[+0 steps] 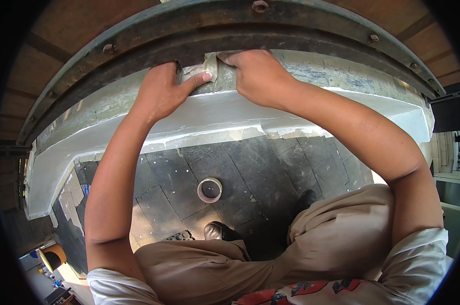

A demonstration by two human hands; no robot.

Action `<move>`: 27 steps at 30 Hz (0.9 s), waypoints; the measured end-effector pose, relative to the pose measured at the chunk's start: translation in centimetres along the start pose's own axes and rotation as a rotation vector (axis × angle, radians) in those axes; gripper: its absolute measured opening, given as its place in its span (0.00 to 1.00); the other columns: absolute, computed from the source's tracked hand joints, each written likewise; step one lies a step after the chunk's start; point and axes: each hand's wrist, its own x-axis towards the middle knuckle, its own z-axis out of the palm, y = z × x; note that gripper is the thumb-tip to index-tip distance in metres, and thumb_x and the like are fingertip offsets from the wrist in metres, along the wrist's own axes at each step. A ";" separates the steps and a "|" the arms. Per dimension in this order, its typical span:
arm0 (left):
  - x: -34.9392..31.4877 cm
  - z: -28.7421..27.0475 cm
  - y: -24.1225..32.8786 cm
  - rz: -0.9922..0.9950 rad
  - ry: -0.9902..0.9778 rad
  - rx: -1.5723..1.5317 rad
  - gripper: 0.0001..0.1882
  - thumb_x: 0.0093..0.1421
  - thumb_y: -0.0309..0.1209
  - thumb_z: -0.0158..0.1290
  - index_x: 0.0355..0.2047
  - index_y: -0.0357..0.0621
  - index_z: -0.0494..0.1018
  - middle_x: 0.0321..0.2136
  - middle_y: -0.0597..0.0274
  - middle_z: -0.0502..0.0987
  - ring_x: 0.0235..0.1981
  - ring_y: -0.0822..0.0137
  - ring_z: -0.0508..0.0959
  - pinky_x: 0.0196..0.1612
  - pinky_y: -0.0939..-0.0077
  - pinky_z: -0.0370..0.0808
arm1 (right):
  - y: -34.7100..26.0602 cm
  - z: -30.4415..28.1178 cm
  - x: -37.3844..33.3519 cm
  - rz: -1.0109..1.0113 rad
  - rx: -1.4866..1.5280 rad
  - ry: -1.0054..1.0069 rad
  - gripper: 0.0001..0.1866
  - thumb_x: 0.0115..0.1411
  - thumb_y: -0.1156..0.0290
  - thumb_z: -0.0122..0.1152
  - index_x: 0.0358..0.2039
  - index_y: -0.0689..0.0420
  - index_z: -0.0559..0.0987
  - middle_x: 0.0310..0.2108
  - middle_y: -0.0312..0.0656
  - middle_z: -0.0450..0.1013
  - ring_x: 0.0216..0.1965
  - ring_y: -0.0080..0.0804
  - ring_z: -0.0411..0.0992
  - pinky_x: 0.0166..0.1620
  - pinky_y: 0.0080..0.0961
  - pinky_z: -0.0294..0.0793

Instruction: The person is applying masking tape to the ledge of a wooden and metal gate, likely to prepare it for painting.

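Note:
Between my hands, a crumpled pale strip of masking tape point(210, 67) lies against the grey ledge point(321, 73), just under a dark metal rail point(225, 35). My left hand point(164, 91) presses its thumb on the strip; its other fingers are tucked out of sight by the rail. Close to the strip's right edge, my right hand point(263, 76) is closed, fingers curled at the ledge top. What its fingertips hold, if anything, is hidden. A roll of tape point(209, 190) stands on the dark tiled floor point(240, 168) below.
White paint coats the ledge's lower face point(204, 114), with ragged masking point(230, 134) along its bottom edge. Bolts stud the rail, and brown boards point(82, 25) lie beyond it. My knees and shoe point(217, 231) are near the roll. Shelving stands at the right rim.

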 end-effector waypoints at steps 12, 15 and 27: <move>-0.1 -0.8 0.4 -0.030 0.011 -0.103 0.32 0.58 0.53 0.61 0.46 0.33 0.76 0.41 0.39 0.81 0.45 0.42 0.80 0.48 0.58 0.74 | 0.3 -2.1 0.0 0.027 -0.276 -0.253 0.34 0.54 0.82 0.48 0.62 0.44 0.74 0.47 0.53 0.77 0.51 0.51 0.74 0.57 0.43 0.70; -0.4 -0.8 -0.2 -0.038 0.011 -0.053 0.32 0.59 0.53 0.60 0.45 0.31 0.77 0.41 0.38 0.81 0.44 0.40 0.79 0.48 0.58 0.74 | 0.4 -2.6 -0.5 0.049 -0.264 -0.328 0.34 0.55 0.82 0.48 0.62 0.43 0.74 0.47 0.53 0.77 0.51 0.50 0.74 0.57 0.41 0.70; -1.1 0.0 -1.4 0.267 0.238 0.074 0.30 0.62 0.52 0.57 0.48 0.33 0.74 0.40 0.37 0.78 0.48 0.38 0.73 0.54 0.53 0.69 | 2.8 -2.2 -1.2 -0.370 -0.350 -0.023 0.35 0.55 0.82 0.47 0.62 0.38 0.74 0.53 0.50 0.73 0.54 0.52 0.71 0.56 0.42 0.71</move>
